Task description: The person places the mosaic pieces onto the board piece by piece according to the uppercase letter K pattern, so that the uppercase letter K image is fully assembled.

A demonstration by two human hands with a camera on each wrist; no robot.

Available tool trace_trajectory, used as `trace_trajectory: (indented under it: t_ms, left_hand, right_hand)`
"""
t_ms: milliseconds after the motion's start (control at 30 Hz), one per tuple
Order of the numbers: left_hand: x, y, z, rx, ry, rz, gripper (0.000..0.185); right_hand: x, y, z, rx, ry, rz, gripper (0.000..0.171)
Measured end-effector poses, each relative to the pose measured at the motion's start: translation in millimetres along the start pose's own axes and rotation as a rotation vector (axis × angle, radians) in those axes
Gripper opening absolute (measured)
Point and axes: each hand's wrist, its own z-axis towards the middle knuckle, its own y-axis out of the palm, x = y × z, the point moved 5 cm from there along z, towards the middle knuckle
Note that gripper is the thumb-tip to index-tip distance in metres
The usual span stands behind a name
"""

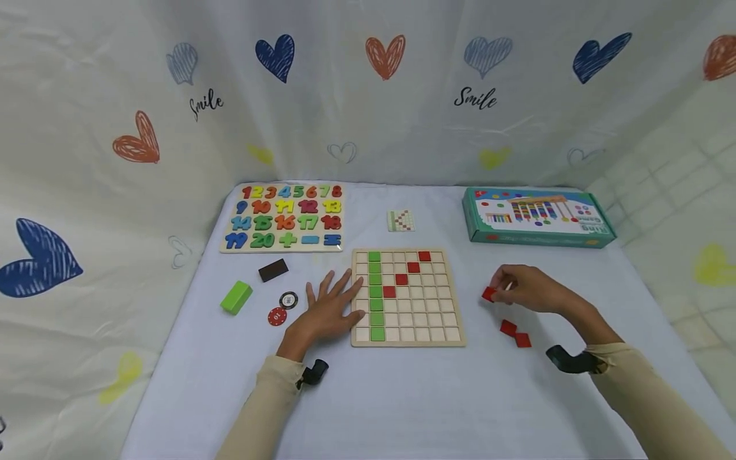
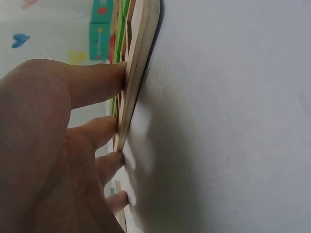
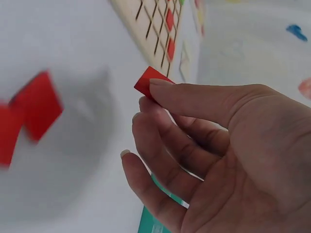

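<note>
My right hand (image 1: 526,289) pinches a red square tile (image 3: 149,82) between thumb and fingers, right of the wooden grid board (image 1: 422,342). Two more red tiles (image 1: 508,328) lie on the cloth just below that hand, touching or nearly so. My left hand (image 1: 328,313) is spread flat, its thumb and fingertips resting on the board's left edge, as the left wrist view also shows. On the board, green tiles (image 1: 375,291) fill the second column from top to bottom. Several red tiles (image 1: 401,279) climb diagonally from beside that column toward the upper right.
Behind the board lies a small pattern card (image 1: 400,221). A wooden number puzzle (image 1: 287,217) is at back left, a teal box (image 1: 539,217) at back right. Left of the left hand are a green block (image 1: 236,298), a dark block (image 1: 273,270), a black chip (image 1: 289,300) and a red chip (image 1: 277,317).
</note>
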Motion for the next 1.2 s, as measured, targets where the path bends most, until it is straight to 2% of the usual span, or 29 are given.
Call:
trace_trajectory:
  t_ms: [267,667,900,1200]
  left_hand:
    - [-0.2,1.0,0.0,-0.001,0.000,0.002,0.074]
    - [-0.4,0.9,0.3,0.010,0.006,0.014,0.075]
    - [-0.6,1.0,0.8,0.008,0.013,0.005,0.075]
    - [0.4,-0.4,-0.2,0.008,0.006,-0.002,0.075]
  right_hand:
    - [-56,28,41,0.001,-0.132,0.011,0.015]
    - [-96,67,72,-0.048,-0.261,0.003,0.009]
    - [-108,87,81,-0.091,-0.271,-0.030,0.007]
    - [-107,90,81,-0.082,-0.270,0.003,0.007]
